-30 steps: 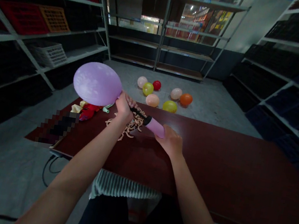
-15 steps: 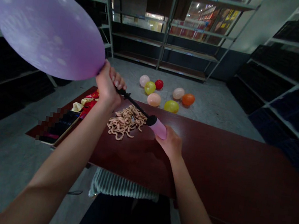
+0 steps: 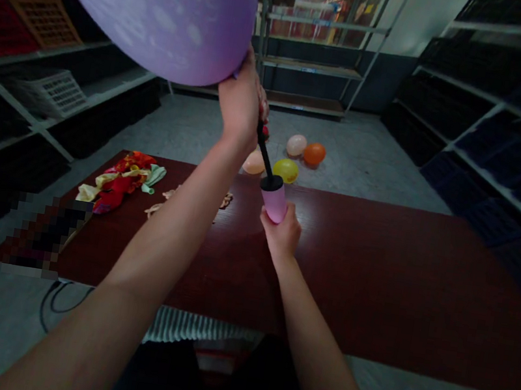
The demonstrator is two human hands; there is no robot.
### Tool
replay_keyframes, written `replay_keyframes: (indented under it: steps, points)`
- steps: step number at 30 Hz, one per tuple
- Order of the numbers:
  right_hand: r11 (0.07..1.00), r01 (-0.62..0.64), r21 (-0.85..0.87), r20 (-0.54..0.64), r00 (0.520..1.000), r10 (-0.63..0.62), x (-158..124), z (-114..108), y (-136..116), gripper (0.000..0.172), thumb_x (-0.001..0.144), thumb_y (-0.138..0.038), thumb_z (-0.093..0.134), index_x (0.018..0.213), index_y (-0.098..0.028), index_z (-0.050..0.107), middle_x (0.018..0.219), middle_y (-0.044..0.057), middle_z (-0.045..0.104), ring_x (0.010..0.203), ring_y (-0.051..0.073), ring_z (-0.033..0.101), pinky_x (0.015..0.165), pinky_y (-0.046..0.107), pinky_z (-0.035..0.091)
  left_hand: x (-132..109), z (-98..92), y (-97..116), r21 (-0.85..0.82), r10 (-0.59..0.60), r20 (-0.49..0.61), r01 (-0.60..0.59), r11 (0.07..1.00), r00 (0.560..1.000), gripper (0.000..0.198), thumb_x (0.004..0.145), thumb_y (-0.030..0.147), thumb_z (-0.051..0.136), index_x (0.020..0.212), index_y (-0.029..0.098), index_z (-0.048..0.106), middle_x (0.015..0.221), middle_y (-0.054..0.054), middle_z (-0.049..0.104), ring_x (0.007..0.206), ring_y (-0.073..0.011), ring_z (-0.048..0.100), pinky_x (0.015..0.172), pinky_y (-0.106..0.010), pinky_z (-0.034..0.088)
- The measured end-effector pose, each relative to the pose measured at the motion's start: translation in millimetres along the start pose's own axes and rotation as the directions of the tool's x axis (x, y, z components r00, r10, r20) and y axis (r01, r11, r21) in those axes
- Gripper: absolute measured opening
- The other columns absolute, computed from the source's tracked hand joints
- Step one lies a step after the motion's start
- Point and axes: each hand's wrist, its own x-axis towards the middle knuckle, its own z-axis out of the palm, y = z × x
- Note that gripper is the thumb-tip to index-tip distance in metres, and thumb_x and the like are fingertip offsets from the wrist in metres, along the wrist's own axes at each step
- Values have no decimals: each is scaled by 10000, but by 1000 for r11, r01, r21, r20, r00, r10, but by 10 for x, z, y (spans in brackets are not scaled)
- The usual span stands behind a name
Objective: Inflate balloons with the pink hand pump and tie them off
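A large inflated purple balloon [image 3: 171, 9] fills the upper left, its neck end at my left hand [image 3: 245, 97]. The fingers of that hand are closed around the balloon's neck and the black end of a hand pump. From there the pump's black rod runs down to its pink barrel [image 3: 273, 204], which my right hand [image 3: 283, 230] grips near the table. Beige uninflated balloons [image 3: 226, 201] lie on the dark red table [image 3: 377, 273], partly hidden behind my left forearm. Red, yellow and green limp balloons [image 3: 119, 182] are heaped at the table's left.
Beyond the table, inflated balloons lie on the floor, among them an orange one [image 3: 314, 155], a yellow one [image 3: 285, 170] and a pale one [image 3: 296, 145]. Shelves with crates [image 3: 45, 22] stand at the left, and more shelving is behind and at the right.
The view has turned left. My left hand and the purple balloon appear higher and further right, and the pump is now steeper. Both hands keep their hold.
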Motion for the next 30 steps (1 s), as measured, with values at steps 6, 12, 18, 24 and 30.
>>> replay_keyframes:
  steps: [6, 12, 18, 24, 30]
  points:
    - [998, -63, 12, -9, 998, 63, 9, -20, -14, 406, 843, -565, 615, 1060, -226, 570, 853, 59, 728, 738, 262, 684, 607, 302, 412, -272, -46, -700, 174, -53, 37, 45, 984, 998, 556, 1024, 445, 535, 583, 234, 269, 407, 56, 243, 322, -79, 266, 357, -250, 203]
    - [999, -13, -42, 49, 999, 15, 20, -52, -15, 398, 819, -526, 652, 1073, -227, 584, 869, 54, 733, 752, 256, 681, 610, 290, 388, -376, -297, -717, 171, -40, 12, 37, 984, 999, 505, 1046, 330, 456, 584, 252, 269, 378, 61, 259, 299, -97, 279, 339, -258, 224]
    - [963, 210, -167, 153, 971, -185, -10, -60, -101, 368, 839, -493, 678, 1089, -228, 628, 935, 49, 747, 774, 223, 682, 604, 278, 348, -326, -799, -465, -87, -170, -197, 155, 984, 966, 530, 1054, 392, 452, 594, 233, 242, 399, 74, 203, 296, -85, 219, 351, -252, 216]
    - [873, 427, -236, 235, 897, -375, -75, -41, -156, 320, 880, -469, 638, 1058, -203, 646, 886, 50, 735, 789, 200, 677, 635, 279, 356, -319, -1371, -167, -236, -228, -337, 152, 960, 914, 517, 1081, 374, 387, 618, 215, 218, 420, 65, 221, 333, -86, 234, 376, -249, 253]
    - [827, 508, -240, 271, 854, -445, -103, -49, -119, 326, 865, -436, 657, 1084, -194, 649, 948, 63, 744, 858, 216, 690, 674, 282, 405, -232, -1738, 294, -321, -242, -345, 129, 938, 907, 551, 1083, 419, 387, 612, 204, 199, 416, 67, 219, 329, -77, 232, 386, -232, 278]
